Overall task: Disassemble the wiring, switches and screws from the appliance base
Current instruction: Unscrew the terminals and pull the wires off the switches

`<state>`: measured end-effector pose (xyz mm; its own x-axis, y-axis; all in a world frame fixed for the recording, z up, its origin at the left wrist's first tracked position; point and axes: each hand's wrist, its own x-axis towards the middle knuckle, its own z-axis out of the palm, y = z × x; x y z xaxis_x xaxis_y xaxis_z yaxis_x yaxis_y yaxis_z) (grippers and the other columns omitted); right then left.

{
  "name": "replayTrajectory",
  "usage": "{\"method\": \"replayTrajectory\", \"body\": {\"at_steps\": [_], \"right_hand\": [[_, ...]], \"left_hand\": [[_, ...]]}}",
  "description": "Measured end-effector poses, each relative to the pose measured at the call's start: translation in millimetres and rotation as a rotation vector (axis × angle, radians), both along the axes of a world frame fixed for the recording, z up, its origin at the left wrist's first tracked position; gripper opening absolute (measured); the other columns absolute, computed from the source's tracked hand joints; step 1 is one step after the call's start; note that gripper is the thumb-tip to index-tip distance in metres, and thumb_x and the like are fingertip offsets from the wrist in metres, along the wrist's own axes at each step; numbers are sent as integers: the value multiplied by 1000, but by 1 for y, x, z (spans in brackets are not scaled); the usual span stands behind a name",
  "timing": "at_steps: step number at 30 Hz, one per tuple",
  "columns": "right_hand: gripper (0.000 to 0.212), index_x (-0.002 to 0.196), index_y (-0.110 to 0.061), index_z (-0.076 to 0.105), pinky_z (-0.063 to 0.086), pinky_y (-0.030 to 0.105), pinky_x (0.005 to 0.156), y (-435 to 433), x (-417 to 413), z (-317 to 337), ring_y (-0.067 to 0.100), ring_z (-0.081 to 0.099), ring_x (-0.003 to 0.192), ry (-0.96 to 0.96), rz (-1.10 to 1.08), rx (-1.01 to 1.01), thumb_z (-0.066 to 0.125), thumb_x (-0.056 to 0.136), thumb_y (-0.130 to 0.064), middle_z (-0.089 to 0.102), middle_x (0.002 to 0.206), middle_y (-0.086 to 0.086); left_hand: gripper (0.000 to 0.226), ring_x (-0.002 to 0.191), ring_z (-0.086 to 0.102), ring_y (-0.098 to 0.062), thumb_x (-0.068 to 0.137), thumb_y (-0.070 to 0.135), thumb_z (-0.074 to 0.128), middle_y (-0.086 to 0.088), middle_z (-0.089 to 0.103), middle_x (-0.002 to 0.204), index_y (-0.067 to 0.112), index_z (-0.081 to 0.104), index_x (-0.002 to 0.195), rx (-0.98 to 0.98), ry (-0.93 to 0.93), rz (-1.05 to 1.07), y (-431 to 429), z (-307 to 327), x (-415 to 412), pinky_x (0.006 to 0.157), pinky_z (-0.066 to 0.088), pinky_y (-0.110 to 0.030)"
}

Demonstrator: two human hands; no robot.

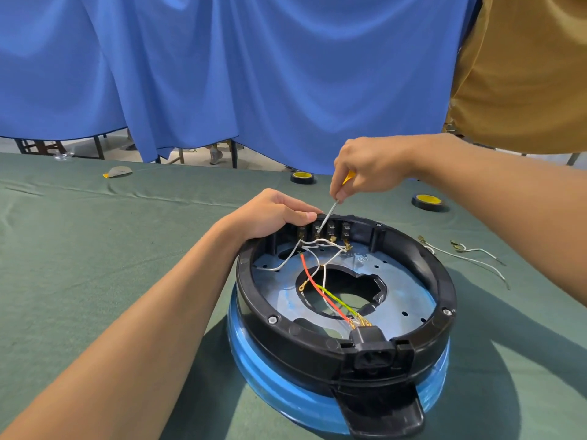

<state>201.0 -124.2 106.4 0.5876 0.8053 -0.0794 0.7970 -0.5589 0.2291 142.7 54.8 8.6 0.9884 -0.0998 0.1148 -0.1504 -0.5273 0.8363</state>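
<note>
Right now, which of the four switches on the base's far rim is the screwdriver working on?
The second switch from the left: the screwdriver in the right hand slants down onto it, not the other three. The left hand grips the base.

Green-clothed table [95, 249]: appliance base [305, 344] centre, 2 tape rolls [301, 177] [428, 202] beyond, loose white wires [476, 249] right, grey-yellow scrap [117, 171] far left.

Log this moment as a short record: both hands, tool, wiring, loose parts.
left hand: fingers grip the appliance base rim beside the switches
right hand: holds yellow-handled screwdriver, tip at the switches
wiring: white, red and green-yellow leads inside the base
table: two loose white wires, two tape rolls
</note>
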Motion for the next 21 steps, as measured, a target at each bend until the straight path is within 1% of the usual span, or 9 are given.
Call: {"method": "replayTrajectory", "body": {"at_steps": [2, 4, 7, 9, 12, 15, 18, 20, 21], "right_hand": [[15, 96, -26, 76, 40, 25, 70, -3, 1, -3, 12, 54, 83, 8, -7, 42, 61, 93, -24, 58, 75, -16], [14, 95, -27, 75, 39, 26, 73, -9, -3, -9, 11, 52, 85, 2, -10, 110, 61, 92, -24, 56, 72, -19], [16, 96, -33, 73, 43, 37, 83, -25, -15, -25, 12, 40, 89, -41, -55, 238, 59, 94, -26, 53, 74, -18], [17, 97, -34, 72, 44, 42, 83, -36, -27, -40, 14, 35, 87, -99, -91, 334, 57, 94, -26, 49, 73, -17], [18, 98, -33, 73, 45, 44, 80, -44, -45, -61, 20, 38, 87, -209, -136, 461, 56, 94, -29, 55, 80, -7], [18, 97, -31, 75, 43, 42, 77, -45, -53, -73, 24, 40, 86, -270, -152, 543, 57, 93, -28, 63, 85, 0], [18, 94, -32, 75, 43, 44, 80, -43, -44, -71, 23, 39, 87, -221, -147, 524, 58, 93, -25, 56, 76, -10], [20, 94, -32, 76, 43, 42, 83, -40, -33, -62, 21, 40, 89, -110, -142, 483, 58, 93, -21, 47, 70, -19], [20, 94, -31, 76, 44, 40, 83, -37, -27, -55, 20, 43, 90, -47, -143, 466, 59, 92, -20, 47, 71, -20]], "left_hand": [[16, 111, 60, -4, 89, 26, 67, 13, 72, 107, 33, 76, 102, 7, 2, 6, 0, 0, 0, 101, 37, -22], [18, 112, 60, -6, 90, 26, 67, 11, 72, 108, 30, 75, 104, 11, 6, 8, 0, 1, -1, 103, 37, -25], [19, 107, 63, -9, 89, 25, 67, 10, 74, 104, 26, 76, 106, -3, 14, 11, 0, 0, -3, 108, 40, -32], [20, 105, 65, -10, 89, 24, 68, 9, 74, 101, 24, 76, 107, -22, 17, 11, 0, 0, -3, 108, 41, -36], [14, 101, 65, -8, 89, 24, 68, 15, 74, 95, 29, 77, 99, -22, 10, 11, 0, -1, -3, 108, 42, -36], [15, 97, 65, -4, 89, 24, 67, 20, 74, 90, 36, 76, 92, -14, 8, 2, -1, -1, -2, 107, 43, -35], [15, 99, 65, -4, 89, 25, 68, 19, 74, 91, 37, 76, 90, -12, 4, 0, -1, -1, -2, 107, 42, -34], [14, 100, 65, -5, 89, 25, 68, 17, 74, 93, 36, 76, 93, -10, 2, 2, -1, -1, -1, 107, 42, -34], [14, 100, 65, -6, 89, 26, 68, 16, 75, 94, 35, 76, 94, -8, 2, 3, -1, 0, -1, 107, 43, -33]]}}
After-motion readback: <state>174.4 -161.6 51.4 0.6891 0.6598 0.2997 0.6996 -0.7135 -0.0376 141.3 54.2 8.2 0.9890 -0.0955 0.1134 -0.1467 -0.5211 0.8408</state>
